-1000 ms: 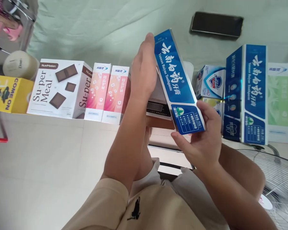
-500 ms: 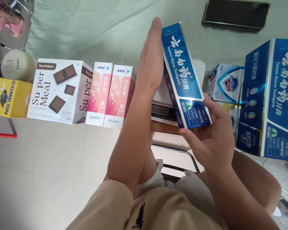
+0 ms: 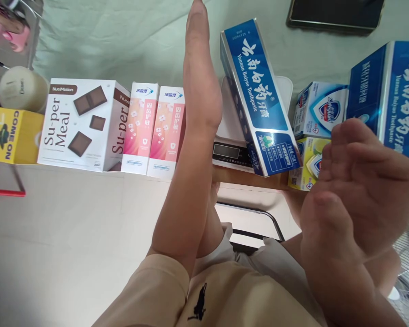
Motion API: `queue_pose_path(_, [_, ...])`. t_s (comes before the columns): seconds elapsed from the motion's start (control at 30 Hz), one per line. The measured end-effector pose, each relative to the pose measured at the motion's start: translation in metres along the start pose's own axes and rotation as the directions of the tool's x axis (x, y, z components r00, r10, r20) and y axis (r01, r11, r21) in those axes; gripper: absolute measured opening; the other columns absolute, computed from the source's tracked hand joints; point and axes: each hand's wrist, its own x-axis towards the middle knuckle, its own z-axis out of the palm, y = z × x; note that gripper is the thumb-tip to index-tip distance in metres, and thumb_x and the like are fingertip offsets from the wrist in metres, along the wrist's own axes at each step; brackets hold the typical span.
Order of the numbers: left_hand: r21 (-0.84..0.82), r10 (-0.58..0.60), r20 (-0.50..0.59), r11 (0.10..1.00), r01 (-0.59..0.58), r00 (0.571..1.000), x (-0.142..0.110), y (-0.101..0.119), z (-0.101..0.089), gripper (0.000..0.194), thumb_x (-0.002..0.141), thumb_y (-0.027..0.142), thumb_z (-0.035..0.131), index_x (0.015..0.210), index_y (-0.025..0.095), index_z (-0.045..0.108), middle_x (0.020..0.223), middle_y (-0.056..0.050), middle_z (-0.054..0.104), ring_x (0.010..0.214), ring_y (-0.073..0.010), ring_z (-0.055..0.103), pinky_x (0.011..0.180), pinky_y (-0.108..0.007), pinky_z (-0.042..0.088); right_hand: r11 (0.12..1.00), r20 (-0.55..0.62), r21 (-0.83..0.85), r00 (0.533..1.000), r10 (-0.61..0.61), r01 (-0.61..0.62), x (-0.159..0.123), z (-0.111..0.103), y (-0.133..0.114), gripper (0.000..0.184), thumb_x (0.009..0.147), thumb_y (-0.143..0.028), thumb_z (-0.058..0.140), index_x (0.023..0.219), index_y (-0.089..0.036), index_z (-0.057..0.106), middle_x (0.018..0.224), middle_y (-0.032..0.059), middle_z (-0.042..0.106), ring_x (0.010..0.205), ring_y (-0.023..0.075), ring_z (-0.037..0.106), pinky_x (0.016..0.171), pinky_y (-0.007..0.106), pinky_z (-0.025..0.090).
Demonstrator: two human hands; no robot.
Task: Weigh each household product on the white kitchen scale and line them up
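A blue toothpaste box (image 3: 259, 97) rests tilted on a white digital scale (image 3: 230, 131) whose dark display shows at its front. To the left of that box, my left hand (image 3: 202, 68) is held edge-on with its fingers stretched out, apart from the box. My right hand (image 3: 364, 186) is off to the right, palm up and fingers loosely extended, with nothing in it. It partly covers another blue toothpaste box (image 3: 404, 95) and a yellow soap box (image 3: 301, 175). A white and blue soap box (image 3: 322, 109) lies on top of the yellow one.
Two pink-and-white toothpaste boxes (image 3: 139, 131) stand left of my left arm, beside a white meal box (image 3: 78, 127). Farther left are a yellow box (image 3: 17, 136) and a cream-coloured jar (image 3: 23, 90). A dark phone (image 3: 336, 13) lies on the pale green cloth (image 3: 122, 41).
My right hand has let go of the blue toothpaste box and moved right, turning palm up. The box stays leaning on the scale, and my left hand has shifted left, away from it.
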Motion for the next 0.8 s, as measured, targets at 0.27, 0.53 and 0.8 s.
queue_pose_path(0.27, [-0.275,0.034,0.076,0.961,-0.012,0.997,-0.014,0.003,-0.003,0.065,0.109,0.038,0.007,0.165,0.007,0.018,0.175,0.003,0.029,0.162,-0.0047,0.031,0.133,-0.014,0.028,0.987,0.019,0.156,1.000,0.021,-0.023,-0.002,0.002,0.002,0.070,0.079,-0.013,0.074,0.144,-0.030,0.059,0.159,0.0071,0.054,0.156,0.0338,0.045,0.133,0.066,0.035])
queue_pose_path(0.53, [-0.282,0.021,0.072,0.960,0.000,0.997,-0.011,0.001,-0.005,0.067,0.108,0.039,0.006,0.166,0.008,0.015,0.173,0.009,0.031,0.163,-0.0036,0.028,0.133,-0.013,0.028,0.991,0.063,0.135,0.998,0.004,-0.013,-0.004,0.002,0.009,0.075,0.077,-0.015,0.076,0.147,-0.032,0.055,0.162,0.0061,0.050,0.157,0.0342,0.043,0.132,0.066,0.037])
queue_pose_path(0.8, [-0.225,-0.063,0.158,0.969,0.098,0.985,-0.016,0.007,-0.011,0.064,0.109,0.042,0.007,0.166,0.018,0.023,0.174,0.012,0.028,0.165,-0.0056,0.024,0.136,-0.016,0.023,0.996,0.074,0.065,0.996,0.052,-0.057,-0.004,0.006,0.003,0.072,0.080,-0.017,0.076,0.145,-0.038,0.054,0.162,0.0036,0.049,0.159,0.0320,0.040,0.133,0.062,0.037])
